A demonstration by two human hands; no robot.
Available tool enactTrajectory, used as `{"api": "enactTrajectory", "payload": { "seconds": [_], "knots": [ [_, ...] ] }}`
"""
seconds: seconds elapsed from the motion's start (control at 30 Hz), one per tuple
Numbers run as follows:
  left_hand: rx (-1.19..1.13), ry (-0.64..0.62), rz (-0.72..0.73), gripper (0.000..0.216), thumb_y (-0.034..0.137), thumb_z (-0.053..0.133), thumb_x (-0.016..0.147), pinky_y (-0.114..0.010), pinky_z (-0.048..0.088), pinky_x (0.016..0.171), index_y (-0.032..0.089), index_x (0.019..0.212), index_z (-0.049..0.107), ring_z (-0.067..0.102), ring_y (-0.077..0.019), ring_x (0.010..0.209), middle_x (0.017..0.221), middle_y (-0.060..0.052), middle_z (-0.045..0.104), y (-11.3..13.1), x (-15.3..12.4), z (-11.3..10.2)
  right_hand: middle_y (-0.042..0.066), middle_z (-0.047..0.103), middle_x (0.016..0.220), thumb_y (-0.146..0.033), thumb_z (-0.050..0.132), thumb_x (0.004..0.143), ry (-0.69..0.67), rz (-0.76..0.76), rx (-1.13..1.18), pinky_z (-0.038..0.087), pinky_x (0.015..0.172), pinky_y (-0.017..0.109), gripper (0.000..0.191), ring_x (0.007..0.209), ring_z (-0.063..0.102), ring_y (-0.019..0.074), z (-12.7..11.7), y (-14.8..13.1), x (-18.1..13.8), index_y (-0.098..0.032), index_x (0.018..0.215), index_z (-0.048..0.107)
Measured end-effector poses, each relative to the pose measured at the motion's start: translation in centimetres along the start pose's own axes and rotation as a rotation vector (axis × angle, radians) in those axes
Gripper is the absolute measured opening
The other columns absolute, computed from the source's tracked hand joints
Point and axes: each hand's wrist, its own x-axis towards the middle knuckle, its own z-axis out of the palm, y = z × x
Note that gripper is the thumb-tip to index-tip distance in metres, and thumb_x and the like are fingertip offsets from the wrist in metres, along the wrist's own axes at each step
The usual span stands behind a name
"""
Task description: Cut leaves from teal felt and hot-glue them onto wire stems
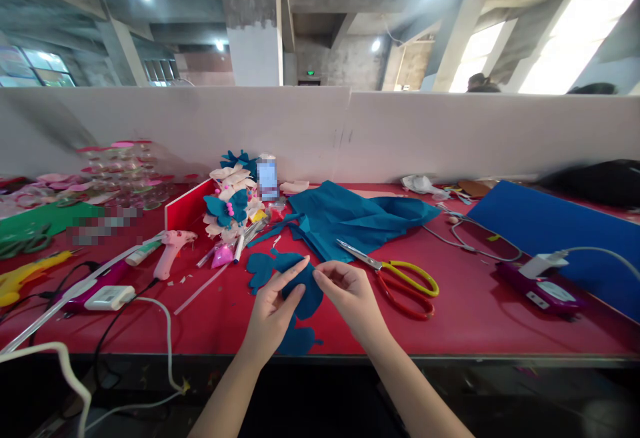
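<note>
Between my two hands is a rounded teal felt cutout [309, 299], raised a little over the red table. My left hand [277, 298] pinches its left side between thumb and fingers. Thumb and forefinger of my right hand [350, 291] press together at the piece's right edge. More teal cutouts lie close by: one [260, 270] left of my left hand, another [299, 339] below at the table's front edge. Scissors [395, 275] with yellow and red handles rest right of my right hand, blades apart from the hand. A large teal felt sheet [345, 215] spreads behind them.
A pink glue gun [173, 251] stands at the left near a purple power strip [75, 298]. Felt flowers [227, 205] and a phone [268, 178] are at the back. On the right lie another purple power strip [537, 291] and a blue board [560, 238].
</note>
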Motion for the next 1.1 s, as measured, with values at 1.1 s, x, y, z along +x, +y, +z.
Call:
{"api": "enactTrajectory", "payload": {
  "seconds": [1.1],
  "knots": [
    [0.202,0.268,0.09,0.035,0.033,0.069,0.077,-0.035,0.053,0.089,0.029,0.111,0.067,0.062,-0.0232,0.104,0.114,-0.003,0.066,0.8,1.0,0.8,0.005,0.065,0.067,-0.046,0.063,0.075,0.012,0.056,-0.033,0.045,0.06,0.026,0.033,0.065,0.058,0.0175,-0.3,-0.3,0.1,-0.013,0.074,0.067]
  ]
}}
